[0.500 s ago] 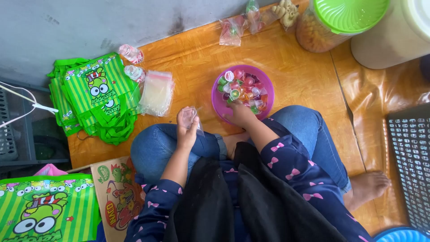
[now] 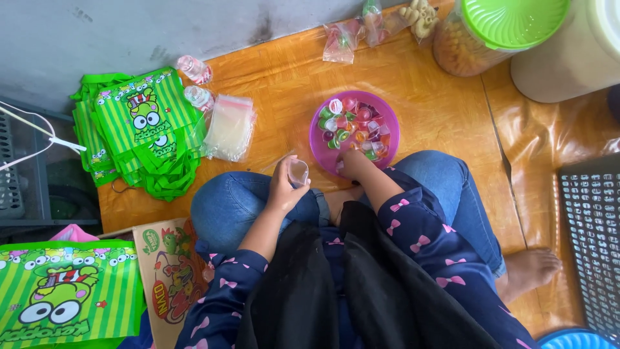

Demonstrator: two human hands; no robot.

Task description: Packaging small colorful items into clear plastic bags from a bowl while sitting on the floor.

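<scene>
I sit cross-legged on an orange wooden floor. My left hand [image 2: 285,184] rests over my left knee and holds a small clear plastic bag [image 2: 298,171]. My right hand [image 2: 354,164] reaches into the near edge of a purple bowl [image 2: 389,139] filled with several small colourful jelly cups [image 2: 352,126]; its fingers are closed among the cups, and what they hold is hidden. A stack of empty clear plastic bags [image 2: 228,127] lies on the floor to the left of the bowl.
Green striped cartoon-frog bags [image 2: 142,129] are piled at the left, another [image 2: 61,294] at the bottom left. A snack jar with a green lid [image 2: 497,29] and a white container [image 2: 568,55] stand top right. Filled small packets [image 2: 342,42] lie by the wall. A black grid mat [image 2: 591,239] is on the right.
My left hand has turned and now shows the small clear bag held up. My right hand stays at the bowl's near edge.
</scene>
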